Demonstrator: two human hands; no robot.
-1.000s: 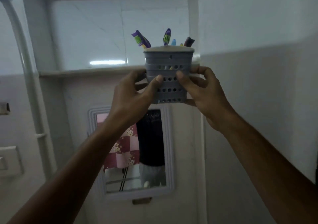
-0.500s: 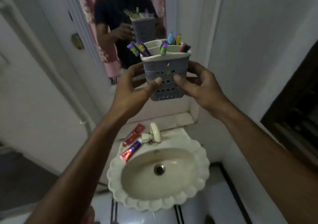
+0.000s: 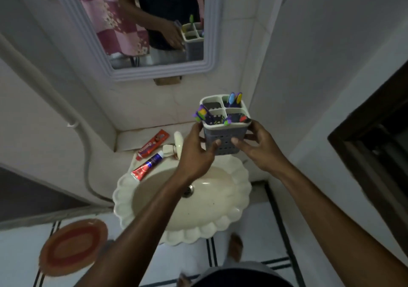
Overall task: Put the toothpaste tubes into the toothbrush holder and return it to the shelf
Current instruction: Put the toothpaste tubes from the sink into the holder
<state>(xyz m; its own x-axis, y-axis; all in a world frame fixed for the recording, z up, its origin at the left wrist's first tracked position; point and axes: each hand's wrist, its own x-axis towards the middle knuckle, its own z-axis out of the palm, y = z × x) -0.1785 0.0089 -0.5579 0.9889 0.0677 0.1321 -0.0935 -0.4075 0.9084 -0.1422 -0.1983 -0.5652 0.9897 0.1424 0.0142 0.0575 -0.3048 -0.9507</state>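
Note:
A grey toothbrush holder with a cream four-compartment top and several toothbrushes in it hangs above the back right of the sink. My left hand grips its left side and my right hand grips its right side. Two toothpaste tubes lie at the sink's back left: a red tube on the ledge and a red-and-blue tube on the sink rim. The shelf is out of view.
A cream scalloped sink sits below my arms, with a tap at its back. A framed mirror hangs on the wall above. A white pipe runs down the left wall. An oval red mat lies on the floor.
Both hands have brought the holder down from the high shelf to just above the sink. The view has tilted down from the shelf to the sink and floor.

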